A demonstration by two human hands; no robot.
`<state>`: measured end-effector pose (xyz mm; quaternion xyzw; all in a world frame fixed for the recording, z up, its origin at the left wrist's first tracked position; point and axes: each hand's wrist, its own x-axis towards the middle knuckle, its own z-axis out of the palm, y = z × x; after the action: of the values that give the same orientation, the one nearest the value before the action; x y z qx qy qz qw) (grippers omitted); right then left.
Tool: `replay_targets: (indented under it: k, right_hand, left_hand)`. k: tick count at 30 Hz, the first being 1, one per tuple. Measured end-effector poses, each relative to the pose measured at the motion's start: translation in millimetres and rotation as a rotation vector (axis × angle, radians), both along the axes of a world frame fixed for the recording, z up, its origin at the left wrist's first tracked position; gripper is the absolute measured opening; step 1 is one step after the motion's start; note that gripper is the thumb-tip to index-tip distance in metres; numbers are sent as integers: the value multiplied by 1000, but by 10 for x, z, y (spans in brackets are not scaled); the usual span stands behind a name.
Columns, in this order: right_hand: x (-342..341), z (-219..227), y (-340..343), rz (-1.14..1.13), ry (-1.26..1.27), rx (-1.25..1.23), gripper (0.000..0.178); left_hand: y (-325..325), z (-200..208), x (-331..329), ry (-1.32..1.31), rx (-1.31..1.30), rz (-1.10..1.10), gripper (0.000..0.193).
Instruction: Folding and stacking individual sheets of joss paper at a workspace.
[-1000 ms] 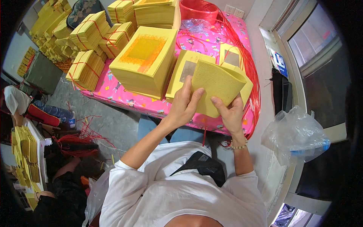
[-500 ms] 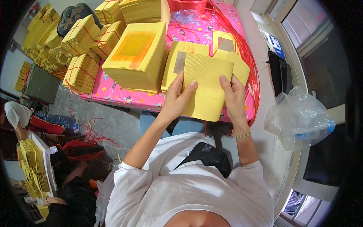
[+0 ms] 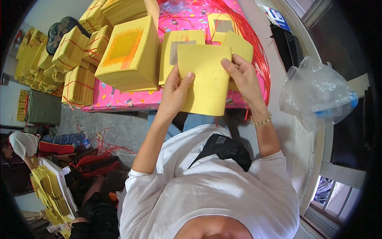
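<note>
A slightly curved piece of yellow paper (image 3: 207,85) is held upright in front of me; whether it is one sheet or several I cannot tell. Its left edge is pinched in my left hand (image 3: 176,91), thumb on the front face. My right hand (image 3: 244,77) grips it near the upper right corner, thumb in front and fingers curled behind. Behind the paper lies a yellow stack (image 3: 167,42) with a silver-grey rectangle (image 3: 175,51) on its top. To the left stands a tall block of yellow paper (image 3: 153,63) with an orange-edged square on top.
A pink patterned tablecloth (image 3: 123,97) covers the table. Red strings (image 3: 252,40) hang along its right side. Tied yellow bundles (image 3: 78,85) stand at left. A clear plastic bag (image 3: 314,89) rests by the window. Other people (image 3: 24,143) work at lower left beside more yellow paper.
My right hand has moved from the paper's right side up to its upper right corner. The paper's face looked ribbed before and looks smoother now. The whole view has shifted slightly.
</note>
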<state>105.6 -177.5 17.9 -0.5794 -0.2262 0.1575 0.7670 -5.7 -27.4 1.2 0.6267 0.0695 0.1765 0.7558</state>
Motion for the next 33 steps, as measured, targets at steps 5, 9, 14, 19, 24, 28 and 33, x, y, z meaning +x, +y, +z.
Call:
replay_targets:
  k: [5, 9, 14, 19, 24, 28, 33]
  right_hand:
    - [5, -75, -120, 193, -64, -212, 26]
    - [-5, -19, -154, 226, -69, -208, 27]
    - [-167, -218, -173, 207, -32, -235, 28]
    - [-329, -461, -218, 180, -30, -210, 30]
    - [-440, -473, -214, 142, -54, -89, 27]
    - [-434, -394, -339, 271, 129, -151, 25]
    - [-147, -279, -389, 21, -120, -80, 24]
  left_hand:
    - [26, 25, 64, -15, 17, -1, 33]
    - [29, 78, 94, 0, 65, 23, 34]
    - [27, 74, 58, 8, 70, -23, 40]
    - [33, 118, -29, 99, 122, 49, 34]
    - [-37, 122, -18, -5, 185, 110, 31]
    - [-22, 117, 100, -36, 219, 144, 31]
    - [-59, 250, 488, 15, 220, 55, 30]
